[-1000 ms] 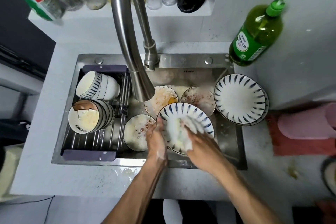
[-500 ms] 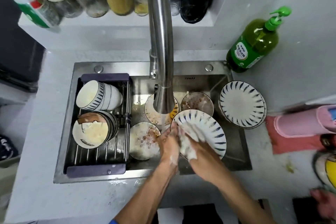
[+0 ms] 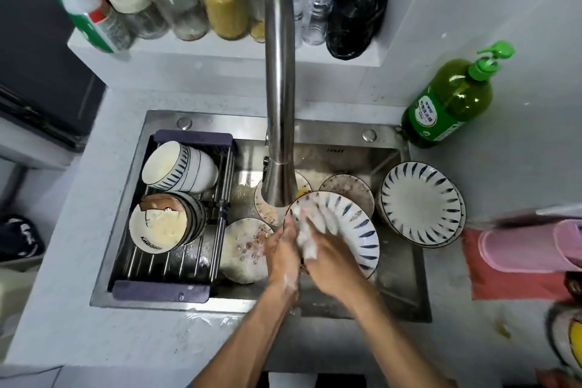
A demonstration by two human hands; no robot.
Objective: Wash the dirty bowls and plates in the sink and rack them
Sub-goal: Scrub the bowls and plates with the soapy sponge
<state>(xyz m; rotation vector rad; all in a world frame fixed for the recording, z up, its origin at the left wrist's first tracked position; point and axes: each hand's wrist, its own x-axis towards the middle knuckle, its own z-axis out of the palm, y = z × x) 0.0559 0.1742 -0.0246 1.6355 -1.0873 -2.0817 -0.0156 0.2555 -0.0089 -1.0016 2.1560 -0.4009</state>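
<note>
Over the steel sink I hold a white plate with blue dashes, tilted. My left hand grips its left rim. My right hand presses a soapy white cloth against the plate's face, fingers curled round it. Three dirty plates lie in the basin: one under the tap, one behind, one at the front left. Two stacks of bowls lie on their sides in the rack at the sink's left.
The tall steel faucet arches over the basin. Stacked blue-dash plates sit on the sink's right edge. A green soap bottle stands at the back right. Jars line the back ledge. A pink and red cloth lies on the right.
The view has tilted up and shows more of the back ledge. My right hand has slid the cloth across the plate towards its left rim, close against my left hand.
</note>
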